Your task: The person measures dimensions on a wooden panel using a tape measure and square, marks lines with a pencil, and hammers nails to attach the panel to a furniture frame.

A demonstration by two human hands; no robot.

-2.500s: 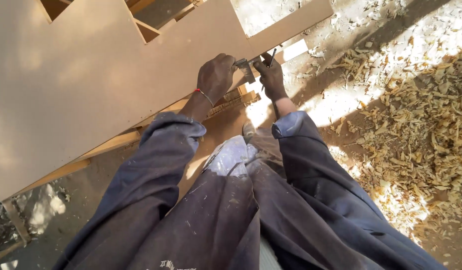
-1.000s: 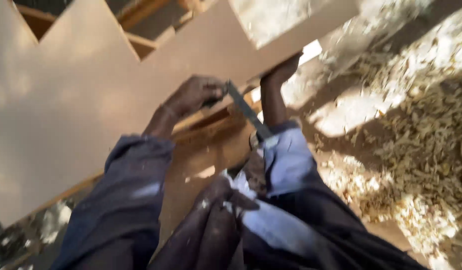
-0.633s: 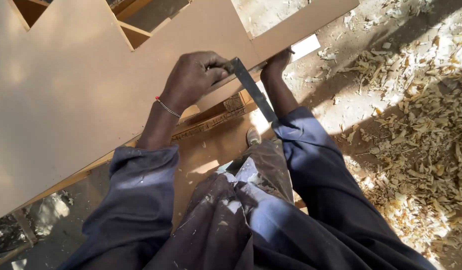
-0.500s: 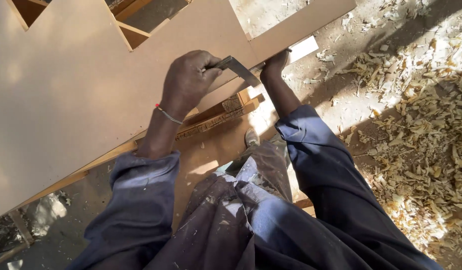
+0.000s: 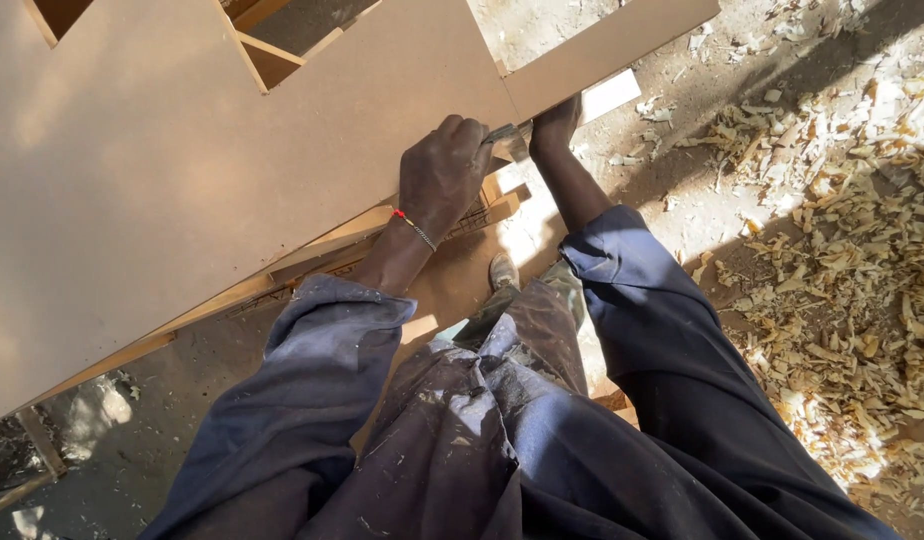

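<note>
Flat tan fibreboard panel point(image 5: 182, 170) lay tilted across a rough timber frame point(image 5: 382, 235), filling the upper left of the view, with notches cut into its far edge. The left hand point(image 5: 444, 175) was closed around a small grey metal tool point(image 5: 502, 133) and pressed it to the panel at the inner corner of a cut-out. The right hand point(image 5: 554, 125) reached under the projecting panel strip point(image 5: 612, 45); its fingers were hidden, so its grip could not be told. The step in hand appeared to be marking or trimming at that corner. A next move would call for steady pressure along the cut edge, with the strip supported from below. The near panel edge ran diagonally just above the dark blue sleeves point(image 5: 312, 400). Open room lay to the right, over sandy ground strewn with pale wood shavings point(image 5: 842, 260). A worn shoe point(image 5: 502, 270) stood below the frame.
</note>
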